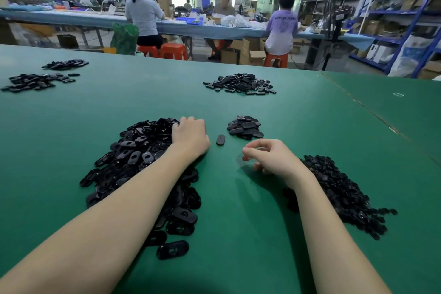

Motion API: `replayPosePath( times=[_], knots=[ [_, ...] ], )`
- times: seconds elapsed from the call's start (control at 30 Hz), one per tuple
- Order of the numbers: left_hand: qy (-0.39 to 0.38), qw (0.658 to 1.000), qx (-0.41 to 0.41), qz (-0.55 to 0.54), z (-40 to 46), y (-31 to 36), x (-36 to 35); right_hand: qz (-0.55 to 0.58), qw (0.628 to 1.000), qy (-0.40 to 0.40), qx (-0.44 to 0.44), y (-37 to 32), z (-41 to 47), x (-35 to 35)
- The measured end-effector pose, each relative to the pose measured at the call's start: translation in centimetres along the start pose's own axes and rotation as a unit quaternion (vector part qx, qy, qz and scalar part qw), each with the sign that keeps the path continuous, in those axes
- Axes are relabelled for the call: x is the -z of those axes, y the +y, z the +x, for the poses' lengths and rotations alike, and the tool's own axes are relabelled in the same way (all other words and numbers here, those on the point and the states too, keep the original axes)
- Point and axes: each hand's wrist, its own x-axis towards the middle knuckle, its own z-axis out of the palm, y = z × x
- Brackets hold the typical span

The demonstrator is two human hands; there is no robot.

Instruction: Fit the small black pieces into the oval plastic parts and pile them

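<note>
While both hands work over the green table (238,210), a single oval part (220,139) lies flat between them.

Left hand (190,135) rests knuckles-up on the far edge of the big heap of oval plastic parts (143,169), its fingers curled into the heap; whether it grips one I cannot tell. Right hand (269,156) hovers just above the table, fingers loosely curled, holding nothing visible, beside the heap of small black pieces (341,191) near the right edge. A small pile of finished ovals (245,127) sits just beyond the single part; three more dark piles lie toward the far edge.
</note>
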Motion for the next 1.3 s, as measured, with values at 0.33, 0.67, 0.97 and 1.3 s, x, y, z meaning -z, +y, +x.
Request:
replayPosePath(
  times=[0.33, 0.67, 0.97, 1.3],
  knots=[
    [0.022, 0.985, -0.171, -0.003, -1.2, 0.9, -0.7, -0.044, 0.999, -0.01, 0.007, 0.4, 0.3, -0.5],
    [0.036, 0.995, -0.029, 0.083, -1.9, -0.4, 1.3, -0.052, 0.998, -0.02, 0.006, 0.3, 0.2, -0.4],
    [-0.069, 0.996, -0.039, 0.035, -5.5, 0.5, 4.6, -0.08, 0.996, -0.026, 0.011, 0.3, 0.4, -0.5],
    [-0.23, 0.958, -0.038, 0.167, -8.1, 2.6, 8.0, -0.107, 0.994, -0.028, 0.012, 0.4, 0.7, -0.7]
  ],
)
